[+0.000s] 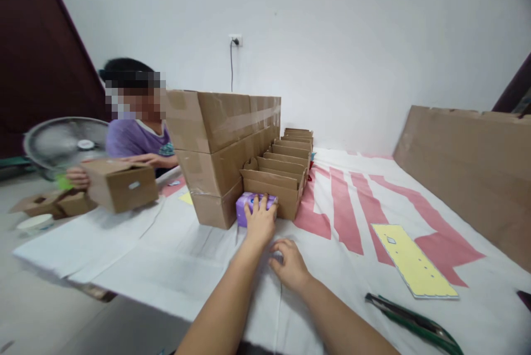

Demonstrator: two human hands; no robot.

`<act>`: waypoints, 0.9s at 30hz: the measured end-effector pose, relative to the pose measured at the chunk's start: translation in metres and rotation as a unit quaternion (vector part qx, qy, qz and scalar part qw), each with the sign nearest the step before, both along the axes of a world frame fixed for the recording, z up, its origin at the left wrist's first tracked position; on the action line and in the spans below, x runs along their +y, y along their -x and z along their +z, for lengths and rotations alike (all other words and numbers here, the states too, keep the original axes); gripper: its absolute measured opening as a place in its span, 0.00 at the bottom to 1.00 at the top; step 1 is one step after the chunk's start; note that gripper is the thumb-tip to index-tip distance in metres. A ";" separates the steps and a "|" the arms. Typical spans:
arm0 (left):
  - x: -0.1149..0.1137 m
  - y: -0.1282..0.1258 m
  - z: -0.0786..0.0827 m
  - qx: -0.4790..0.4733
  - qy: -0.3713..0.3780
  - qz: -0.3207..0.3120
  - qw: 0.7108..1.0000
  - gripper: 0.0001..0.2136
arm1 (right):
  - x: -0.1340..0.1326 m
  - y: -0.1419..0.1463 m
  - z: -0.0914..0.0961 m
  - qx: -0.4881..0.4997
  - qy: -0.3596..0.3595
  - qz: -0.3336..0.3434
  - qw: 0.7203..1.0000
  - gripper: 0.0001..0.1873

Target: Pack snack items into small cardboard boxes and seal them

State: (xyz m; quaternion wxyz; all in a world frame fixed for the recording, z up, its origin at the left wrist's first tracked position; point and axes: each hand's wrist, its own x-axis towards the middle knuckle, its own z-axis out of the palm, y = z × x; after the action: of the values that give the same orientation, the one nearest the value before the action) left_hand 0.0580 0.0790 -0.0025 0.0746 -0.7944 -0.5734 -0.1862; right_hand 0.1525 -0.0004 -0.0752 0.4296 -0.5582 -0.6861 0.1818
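My left hand (261,221) reaches over a small purple soft pack (244,212) lying on the table, its fingers spread across the top and front and its thumb out of sight. The pack sits between a stack of closed cardboard boxes (228,170) and the nearest open cardboard box (271,189). Just to the right and nearer to me, my right hand (292,267) hovers low by the cloth with loosely curved fingers. A gap shows between its thumb and forefinger, and nothing is in it.
Open boxes run back in a row toward the wall. On the right lie a yellow card (415,261) and a green-handled utility knife (415,322), with a large cardboard sheet (468,172) behind. At left, another person holds a cardboard box (128,186) near a fan (68,142).
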 end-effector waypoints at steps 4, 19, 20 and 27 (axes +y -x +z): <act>-0.005 -0.001 0.008 -0.041 0.009 -0.031 0.999 0.21 | 0.001 -0.001 0.000 -0.001 -0.007 0.006 1.000 0.11; -0.105 0.038 0.109 -0.382 -0.279 -0.144 0.869 0.08 | -0.003 -0.001 0.005 0.038 0.013 -0.008 0.999 0.11; -0.109 0.042 0.112 -0.398 -0.299 -0.149 0.854 0.08 | -0.003 -0.001 0.005 0.040 0.015 -0.007 0.999 0.11; -0.089 0.088 0.119 -0.355 -0.329 -0.022 0.875 0.12 | -0.005 -0.002 0.007 0.047 0.012 -0.001 0.999 0.10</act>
State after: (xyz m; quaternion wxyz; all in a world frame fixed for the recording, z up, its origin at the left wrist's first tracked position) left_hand -0.0302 -0.0096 0.1162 0.1188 -0.6168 -0.4491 -0.6355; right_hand 0.1541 -0.0054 -0.0686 0.4550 -0.5547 -0.6624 0.2157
